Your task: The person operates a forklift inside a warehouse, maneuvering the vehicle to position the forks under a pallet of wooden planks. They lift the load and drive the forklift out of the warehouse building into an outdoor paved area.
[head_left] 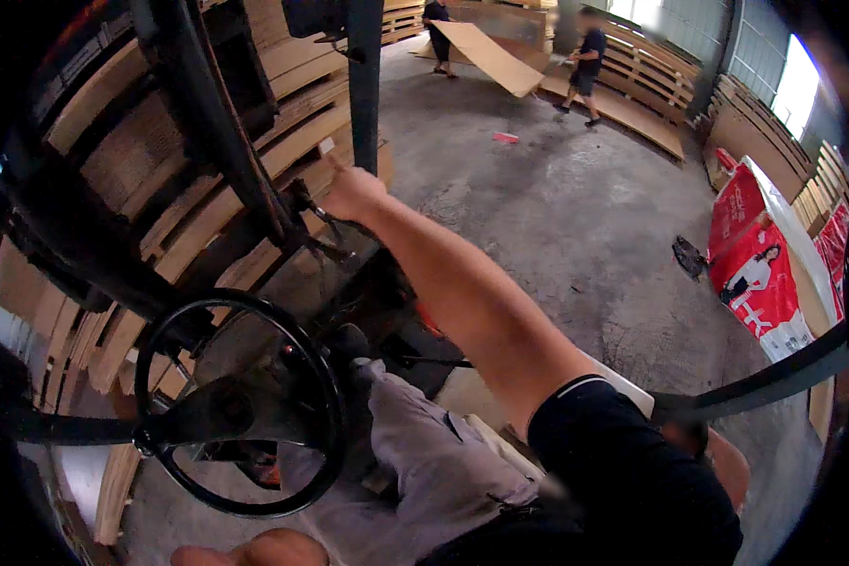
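I sit at the black steering wheel [239, 401] of a forklift. My right arm stretches forward past the wheel. My right hand [352, 194] is at the control levers [330, 243] beside the mast, its fingers mostly curled around a lever top and one finger pointing up. The grip itself is partly hidden. Part of my left hand [255, 549] shows at the lower edge, below and apart from the wheel; its fingers cannot be made out. Ahead, behind the dark mast [219, 123], stand stacked wooden boards [297, 127].
Two people at the back handle a large brown sheet [491, 58]; the right one [587, 61] stands beside stacked pallets [646, 71]. At right are a red and white printed package [759, 250] and a dark object [689, 257] on the concrete floor [575, 203]. A red scrap [506, 138] lies farther off.
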Motion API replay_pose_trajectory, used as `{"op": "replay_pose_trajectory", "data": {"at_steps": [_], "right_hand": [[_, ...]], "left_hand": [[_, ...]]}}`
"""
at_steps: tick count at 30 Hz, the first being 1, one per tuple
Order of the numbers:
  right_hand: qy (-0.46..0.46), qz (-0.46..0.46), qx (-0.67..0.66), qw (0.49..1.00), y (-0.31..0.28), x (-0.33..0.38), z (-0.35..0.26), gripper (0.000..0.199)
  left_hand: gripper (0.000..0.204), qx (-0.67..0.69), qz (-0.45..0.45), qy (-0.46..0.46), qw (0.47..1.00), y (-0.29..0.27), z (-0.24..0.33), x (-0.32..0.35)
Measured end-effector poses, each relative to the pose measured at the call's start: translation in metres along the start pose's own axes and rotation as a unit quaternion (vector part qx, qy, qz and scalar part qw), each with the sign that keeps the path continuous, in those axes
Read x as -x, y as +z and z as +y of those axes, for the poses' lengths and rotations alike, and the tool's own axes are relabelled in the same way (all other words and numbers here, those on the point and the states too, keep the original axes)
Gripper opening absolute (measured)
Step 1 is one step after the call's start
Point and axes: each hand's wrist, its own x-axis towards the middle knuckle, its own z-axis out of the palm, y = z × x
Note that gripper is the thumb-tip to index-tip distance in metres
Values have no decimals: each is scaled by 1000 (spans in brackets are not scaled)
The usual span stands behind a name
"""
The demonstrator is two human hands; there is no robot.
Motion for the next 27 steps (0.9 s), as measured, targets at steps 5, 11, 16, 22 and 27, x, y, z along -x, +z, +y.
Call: {"op": "replay_pose_trajectory", "data": {"at_steps": [5, 11, 16, 22, 27], "right_hand": [[5, 2, -46, 999, 8, 23, -5, 96], [-16, 50, -26, 998, 30, 18, 8, 93], [30, -17, -48, 998, 14, 23, -5, 93], [1, 22, -50, 999, 36, 13, 3, 90], [-51, 94, -22, 994, 62, -19, 39, 91]], "left_hand": [[18, 411, 65, 30, 909, 28, -4, -24], [18, 624, 53, 3, 780, 33, -55, -20], [16, 594, 77, 12, 801, 48, -101, -24], [15, 558, 99, 24, 824, 69, -138, -29], [15, 561, 116, 60, 818, 75, -160, -31]]}}
